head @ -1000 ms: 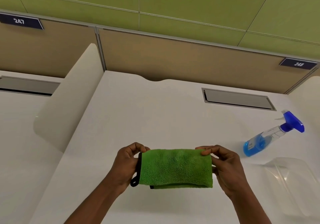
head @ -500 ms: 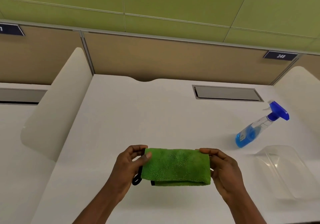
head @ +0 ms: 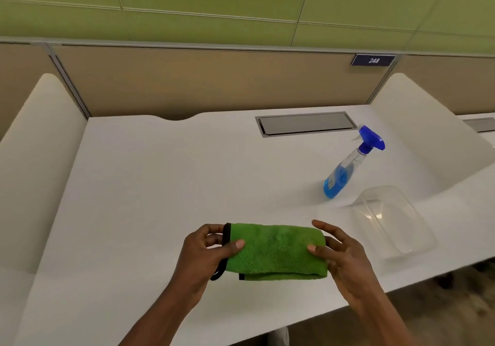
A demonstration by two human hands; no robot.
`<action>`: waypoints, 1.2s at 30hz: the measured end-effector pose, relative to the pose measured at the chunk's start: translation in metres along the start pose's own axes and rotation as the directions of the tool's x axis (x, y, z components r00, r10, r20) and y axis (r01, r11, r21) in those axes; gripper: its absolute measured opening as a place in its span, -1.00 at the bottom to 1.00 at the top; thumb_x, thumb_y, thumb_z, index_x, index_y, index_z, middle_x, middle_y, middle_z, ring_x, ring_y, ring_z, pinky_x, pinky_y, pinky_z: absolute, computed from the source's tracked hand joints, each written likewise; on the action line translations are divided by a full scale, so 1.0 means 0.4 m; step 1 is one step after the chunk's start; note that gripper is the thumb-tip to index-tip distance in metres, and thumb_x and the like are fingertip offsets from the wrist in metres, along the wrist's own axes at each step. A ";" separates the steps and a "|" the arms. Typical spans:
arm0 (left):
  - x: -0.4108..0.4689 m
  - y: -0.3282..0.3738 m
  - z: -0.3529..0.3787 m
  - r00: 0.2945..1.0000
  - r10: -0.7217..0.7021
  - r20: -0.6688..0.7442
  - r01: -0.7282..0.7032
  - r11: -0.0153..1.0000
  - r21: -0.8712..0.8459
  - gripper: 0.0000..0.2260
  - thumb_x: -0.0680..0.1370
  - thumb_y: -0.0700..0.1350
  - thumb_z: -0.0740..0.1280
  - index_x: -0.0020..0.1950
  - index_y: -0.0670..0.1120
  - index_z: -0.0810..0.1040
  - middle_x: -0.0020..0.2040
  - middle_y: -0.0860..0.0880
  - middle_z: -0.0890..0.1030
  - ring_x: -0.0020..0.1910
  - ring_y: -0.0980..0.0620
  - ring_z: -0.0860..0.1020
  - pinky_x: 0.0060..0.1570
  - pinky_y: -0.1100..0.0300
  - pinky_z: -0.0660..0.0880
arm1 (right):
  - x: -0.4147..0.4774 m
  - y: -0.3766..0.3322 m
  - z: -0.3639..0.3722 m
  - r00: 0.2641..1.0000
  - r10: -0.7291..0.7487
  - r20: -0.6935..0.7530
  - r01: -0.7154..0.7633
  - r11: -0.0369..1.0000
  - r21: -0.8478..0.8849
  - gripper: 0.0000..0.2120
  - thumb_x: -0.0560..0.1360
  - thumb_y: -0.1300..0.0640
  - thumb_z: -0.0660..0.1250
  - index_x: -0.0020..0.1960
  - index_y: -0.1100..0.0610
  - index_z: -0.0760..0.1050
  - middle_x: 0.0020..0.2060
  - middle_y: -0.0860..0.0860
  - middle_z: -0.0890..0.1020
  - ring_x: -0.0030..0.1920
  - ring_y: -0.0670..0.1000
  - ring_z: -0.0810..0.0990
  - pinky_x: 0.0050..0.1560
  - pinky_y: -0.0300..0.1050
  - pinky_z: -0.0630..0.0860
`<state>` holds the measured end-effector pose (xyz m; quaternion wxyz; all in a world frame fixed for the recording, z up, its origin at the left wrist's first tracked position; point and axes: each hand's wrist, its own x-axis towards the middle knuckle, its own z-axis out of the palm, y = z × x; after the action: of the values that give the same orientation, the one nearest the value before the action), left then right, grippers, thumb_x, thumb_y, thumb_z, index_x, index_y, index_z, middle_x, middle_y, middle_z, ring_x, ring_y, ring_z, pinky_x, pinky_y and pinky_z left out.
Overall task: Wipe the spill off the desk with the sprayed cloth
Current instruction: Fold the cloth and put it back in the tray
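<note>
While folded, green cloth between left hand and right hand.

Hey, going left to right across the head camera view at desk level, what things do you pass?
left hand → green cloth held between both hands → right hand → clear plastic container. The blue spray bottle stands farther back, overlapping the last two in the order.

On the table: one green cloth, one blue spray bottle beyond it, one clear plastic tray beside the bottle, and two hands.
</note>
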<state>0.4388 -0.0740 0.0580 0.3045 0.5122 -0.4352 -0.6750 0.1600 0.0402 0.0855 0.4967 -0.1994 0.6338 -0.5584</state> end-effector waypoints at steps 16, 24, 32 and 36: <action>0.000 -0.046 0.538 0.995 -0.012 -0.095 0.037 0.962 0.270 -0.73 0.46 -0.12 0.67 0.07 -0.02 0.67 -0.08 -0.02 0.79 -0.12 -0.03 0.79 -0.08 -0.07 0.75 | 0.097 -0.075 -0.461 0.977 -0.113 -0.178 0.060 0.958 -0.280 -0.49 0.37 0.41 0.58 0.19 -0.05 0.68 -0.08 0.09 0.79 -0.07 0.12 0.80 -0.09 0.04 0.73; 0.040 -0.051 0.886 0.995 0.031 -0.093 0.002 0.941 0.337 -0.67 0.43 -0.03 0.69 0.05 0.00 0.62 -0.02 -0.02 0.74 -0.06 -0.06 0.77 -0.08 -0.13 0.76 | 0.217 -0.192 -0.735 0.957 -0.219 -0.189 0.088 0.842 -0.532 -0.48 0.41 0.27 0.59 0.25 -0.17 0.61 0.02 -0.01 0.75 0.01 0.03 0.75 -0.03 0.08 0.74; 0.116 -0.068 1.051 0.994 0.006 -0.107 0.037 0.917 0.398 -0.67 0.45 -0.05 0.68 0.04 -0.05 0.58 -0.03 -0.10 0.72 -0.03 -0.10 0.75 0.03 -0.17 0.72 | 0.323 -0.215 -0.831 0.941 -0.279 -0.194 0.052 0.683 -0.729 -0.47 0.44 0.23 0.57 0.35 -0.06 0.58 0.08 0.04 0.72 0.00 0.08 0.70 0.00 0.17 0.72; 0.146 -0.089 1.083 0.992 -0.002 -0.129 0.061 0.889 0.454 -0.66 0.43 -0.02 0.68 0.01 -0.05 0.57 -0.02 -0.07 0.70 -0.02 -0.11 0.73 0.06 -0.17 0.71 | 0.355 -0.189 -0.842 0.938 -0.298 -0.179 0.045 0.614 -0.788 -0.47 0.46 0.22 0.55 0.38 -0.02 0.57 0.14 0.09 0.73 0.07 0.16 0.71 0.10 0.20 0.69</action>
<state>0.0087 0.0111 0.0429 0.1912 0.6176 -0.5532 -0.5253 -0.2107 0.0748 0.0568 0.2074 -0.3684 0.8549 -0.3006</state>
